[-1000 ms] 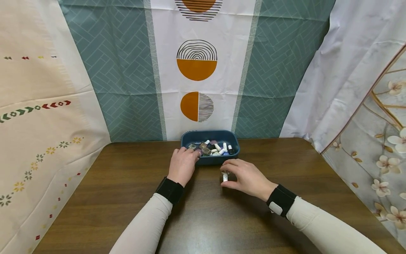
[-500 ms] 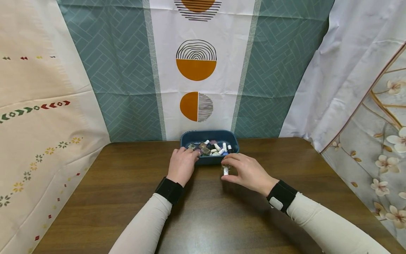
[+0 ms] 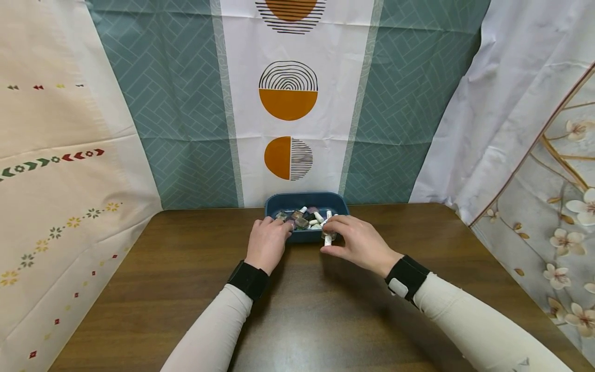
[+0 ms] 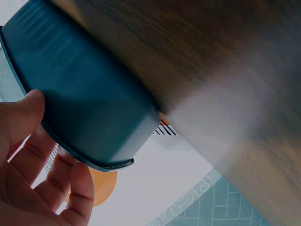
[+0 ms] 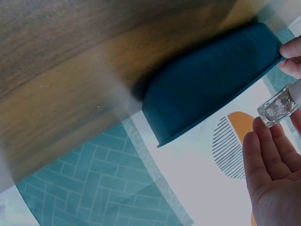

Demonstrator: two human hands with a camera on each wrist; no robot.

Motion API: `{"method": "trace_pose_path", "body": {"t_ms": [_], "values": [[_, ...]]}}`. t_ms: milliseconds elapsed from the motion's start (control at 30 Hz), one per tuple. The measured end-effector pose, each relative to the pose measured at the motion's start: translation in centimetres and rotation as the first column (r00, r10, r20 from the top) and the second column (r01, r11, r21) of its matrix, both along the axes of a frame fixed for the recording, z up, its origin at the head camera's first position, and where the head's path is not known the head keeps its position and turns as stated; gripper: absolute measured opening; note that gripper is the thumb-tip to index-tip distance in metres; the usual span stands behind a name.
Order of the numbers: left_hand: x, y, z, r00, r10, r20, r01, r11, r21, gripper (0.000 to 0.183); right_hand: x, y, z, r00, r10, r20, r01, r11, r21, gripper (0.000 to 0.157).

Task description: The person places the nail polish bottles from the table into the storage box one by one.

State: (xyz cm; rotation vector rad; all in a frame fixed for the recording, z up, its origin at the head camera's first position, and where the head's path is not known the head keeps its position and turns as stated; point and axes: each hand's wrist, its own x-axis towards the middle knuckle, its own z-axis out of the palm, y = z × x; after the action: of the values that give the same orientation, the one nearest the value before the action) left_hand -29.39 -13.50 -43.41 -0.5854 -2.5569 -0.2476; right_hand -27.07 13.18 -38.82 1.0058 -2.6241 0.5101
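A dark blue plastic bin (image 3: 304, 237) stands at the far edge of the table with several small bottles (image 3: 301, 222) inside, many white-capped. My left hand (image 3: 268, 243) holds the bin's near left rim, thumb on the outer wall and fingers over the edge, as the left wrist view shows. Just in front of the bin's near right side, my right hand (image 3: 360, 242) pinches a small nail polish bottle (image 5: 278, 108). Its glass is clear with silvery glitter, and its white cap (image 3: 328, 241) points toward me. The fingers partly cover the glass in the head view.
The brown wooden table (image 3: 186, 279) stretches out on both sides and in front of the bin. Behind it hangs a patterned cloth (image 3: 288, 155), close to the bin's back. More curtains flank the table at left and right.
My right hand has moved forward with the nail polish bottle, closer to the bin, and now overlaps its near right rim. My left hand has stayed at the rim.
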Motion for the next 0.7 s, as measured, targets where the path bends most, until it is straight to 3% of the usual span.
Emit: {"method": "trace_pose_path", "body": {"t_ms": [700], "values": [[0.0,0.2,0.0,1.000,0.020,0.002,-0.020,1.000,-0.015,0.015,-1.9,-1.6,1.0,0.998,-0.054,0.010,0.054,0.999,0.000,0.052]]}}
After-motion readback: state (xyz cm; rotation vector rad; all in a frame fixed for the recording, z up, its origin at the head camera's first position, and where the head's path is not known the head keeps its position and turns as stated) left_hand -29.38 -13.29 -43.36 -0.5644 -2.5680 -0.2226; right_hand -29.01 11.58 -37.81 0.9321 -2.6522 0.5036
